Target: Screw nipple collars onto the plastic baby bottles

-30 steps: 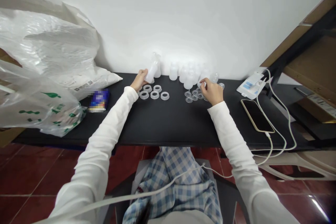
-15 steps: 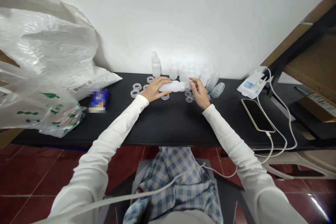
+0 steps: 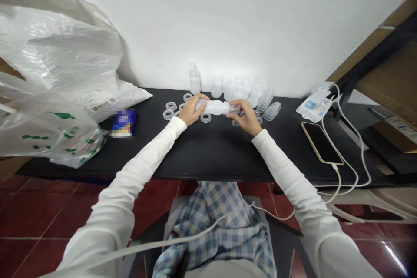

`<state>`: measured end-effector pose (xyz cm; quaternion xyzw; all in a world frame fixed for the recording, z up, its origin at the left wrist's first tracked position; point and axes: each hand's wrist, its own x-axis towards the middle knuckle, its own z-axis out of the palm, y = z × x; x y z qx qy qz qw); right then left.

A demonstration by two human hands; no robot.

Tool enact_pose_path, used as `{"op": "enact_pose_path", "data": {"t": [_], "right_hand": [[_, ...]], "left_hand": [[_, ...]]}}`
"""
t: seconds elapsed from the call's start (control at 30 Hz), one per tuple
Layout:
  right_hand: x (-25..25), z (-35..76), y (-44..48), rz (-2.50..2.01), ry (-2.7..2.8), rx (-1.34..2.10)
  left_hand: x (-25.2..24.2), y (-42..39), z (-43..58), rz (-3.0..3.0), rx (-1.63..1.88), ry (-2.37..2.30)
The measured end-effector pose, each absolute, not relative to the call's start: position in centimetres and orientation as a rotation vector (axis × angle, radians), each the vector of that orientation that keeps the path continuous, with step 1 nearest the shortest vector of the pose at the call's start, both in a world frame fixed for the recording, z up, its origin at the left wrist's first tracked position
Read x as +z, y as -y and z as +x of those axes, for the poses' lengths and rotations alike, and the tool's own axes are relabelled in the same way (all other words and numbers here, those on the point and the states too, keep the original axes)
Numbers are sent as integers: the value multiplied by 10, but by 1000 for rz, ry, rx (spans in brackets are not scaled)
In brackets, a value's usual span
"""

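Both hands hold a translucent white plastic bottle (image 3: 213,107) level above the black table (image 3: 208,156). My left hand (image 3: 193,109) is wrapped around its closed end. My right hand (image 3: 244,117) grips the neck end, where a clear plastic piece (image 3: 233,108) meets the bottle; the joint is partly hidden by my fingers. Clear plastic rings (image 3: 205,117) lie on the table around and beneath my hands. Behind them stand a bottle (image 3: 194,79) and a cluster of similar bottles (image 3: 237,90). Stacked clear caps (image 3: 271,111) lie to the right.
Large plastic bags (image 3: 48,52) heap over the table's left end, beside a blurred blue packet (image 3: 124,122). A phone (image 3: 321,143) and white cables (image 3: 348,147) lie at the right. A white wall backs the table; checked cloth (image 3: 211,230) covers my lap.
My right hand has shifted from the bottle's side to its neck end, with the clear piece now showing there. My left hand has moved to the bottle's closed end and lifted it slightly.
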<state>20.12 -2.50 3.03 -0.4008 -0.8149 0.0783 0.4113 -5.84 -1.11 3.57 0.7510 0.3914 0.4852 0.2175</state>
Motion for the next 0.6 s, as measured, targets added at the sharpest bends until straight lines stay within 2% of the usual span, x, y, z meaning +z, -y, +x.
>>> {"op": "enact_pose_path", "data": {"t": [0.17, 0.33, 0.47, 0.6], "right_hand": [[28, 204, 28, -955, 2247, -204], [27, 214, 31, -1098, 2350, -263], [29, 226, 26, -1405, 2031, -367], [35, 230, 21, -1448, 1804, -450]], "left_hand": [[42, 16, -50, 1857, 1447, -1107], [35, 2, -54, 1446, 1309, -1085], [29, -14, -67, 1215, 1357, -1090], [33, -17, -67, 1117, 1366, -1010]]}}
